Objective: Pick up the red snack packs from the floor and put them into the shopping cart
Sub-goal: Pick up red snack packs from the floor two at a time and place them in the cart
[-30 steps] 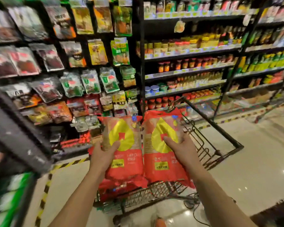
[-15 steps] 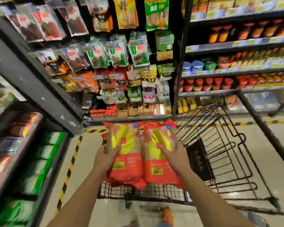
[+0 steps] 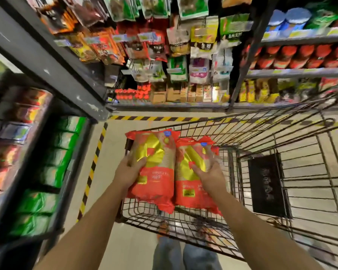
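While left hand (image 3: pixel 128 173), right hand (image 3: pixel 211 174) grip them, snack packs (image 3: pixel 157 185) over shopping cart (image 3: pixel 265 182)

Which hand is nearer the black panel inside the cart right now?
Right. The right hand, gripping one red pack, sits just left of the black panel; the left hand grips the other pack farther left, by the cart's left side.

Shopping cart (image 3: pixel 235 168) cut by right edge; shelf goods (image 3: pixel 37 172) blurred; lettering on red snack packs (image 3: pixel 154 184) unreadable.
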`<state>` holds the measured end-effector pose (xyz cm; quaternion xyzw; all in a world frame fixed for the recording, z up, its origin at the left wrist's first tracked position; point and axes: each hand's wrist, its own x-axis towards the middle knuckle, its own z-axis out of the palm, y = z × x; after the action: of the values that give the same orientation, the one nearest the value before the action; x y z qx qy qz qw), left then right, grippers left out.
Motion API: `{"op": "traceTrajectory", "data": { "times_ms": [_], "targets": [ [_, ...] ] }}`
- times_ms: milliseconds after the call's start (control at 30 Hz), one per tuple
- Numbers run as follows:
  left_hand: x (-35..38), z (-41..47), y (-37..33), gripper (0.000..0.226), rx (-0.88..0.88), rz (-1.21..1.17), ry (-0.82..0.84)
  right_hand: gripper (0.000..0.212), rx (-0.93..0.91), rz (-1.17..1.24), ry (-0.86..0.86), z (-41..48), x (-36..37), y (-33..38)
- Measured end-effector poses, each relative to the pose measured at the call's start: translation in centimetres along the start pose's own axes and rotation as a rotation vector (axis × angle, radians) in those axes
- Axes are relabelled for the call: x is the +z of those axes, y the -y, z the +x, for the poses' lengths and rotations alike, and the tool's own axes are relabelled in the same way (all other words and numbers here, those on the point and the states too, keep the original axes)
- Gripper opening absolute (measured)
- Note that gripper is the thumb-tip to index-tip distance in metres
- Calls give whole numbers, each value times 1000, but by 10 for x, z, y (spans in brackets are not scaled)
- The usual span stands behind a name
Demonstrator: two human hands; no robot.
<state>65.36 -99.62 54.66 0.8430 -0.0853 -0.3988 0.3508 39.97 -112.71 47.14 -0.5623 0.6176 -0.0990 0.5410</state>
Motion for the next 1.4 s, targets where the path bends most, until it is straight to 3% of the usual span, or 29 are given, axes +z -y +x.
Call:
{"op": "traceTrajectory", "data": {
  "times_ms": [33, 100, 167, 333, 500, 633, 733, 900, 1000, 1167, 1400],
  "targets": [
    [1, 4, 1, 87, 16, 20, 14, 107, 5, 7, 7, 2, 2, 1],
    [5, -6, -6, 63, 53, 53, 49, 97, 25, -1, 17, 9, 7, -3],
    [9, -11, -7, 58, 90, 70, 43, 97, 53, -21, 27, 19, 12, -7],
    [11, -18, -8, 64, 146, 131, 4, 126, 53, -135, -7, 41, 19, -21],
    [12, -20, -12, 66, 228, 248, -34, 106, 94, -382, -4, 29, 2, -5],
    [14, -22, -17, 91, 276, 443, -121, 88, -39, -584, -32, 5, -16, 17],
    [14, -50, -43, 86, 325, 694, -145, 78, -167, -718, -40, -25, -33, 46],
    [13, -83, -91, 74, 638, 986, -120, 77, -235, -861, -121, -81, -65, 102],
    [16, -111, -127, 80, 792, 1119, -92, 76, -270, -895, -233, -115, -85, 129],
    [13, -157, -164, 82, 1050, 1180, -8, 80, -238, -898, -447, -188, -114, 154],
    [20, -251, -183, 73, 1466, 1232, 78, 73, -62, -852, -785, -324, -138, 136]
  ]
}}
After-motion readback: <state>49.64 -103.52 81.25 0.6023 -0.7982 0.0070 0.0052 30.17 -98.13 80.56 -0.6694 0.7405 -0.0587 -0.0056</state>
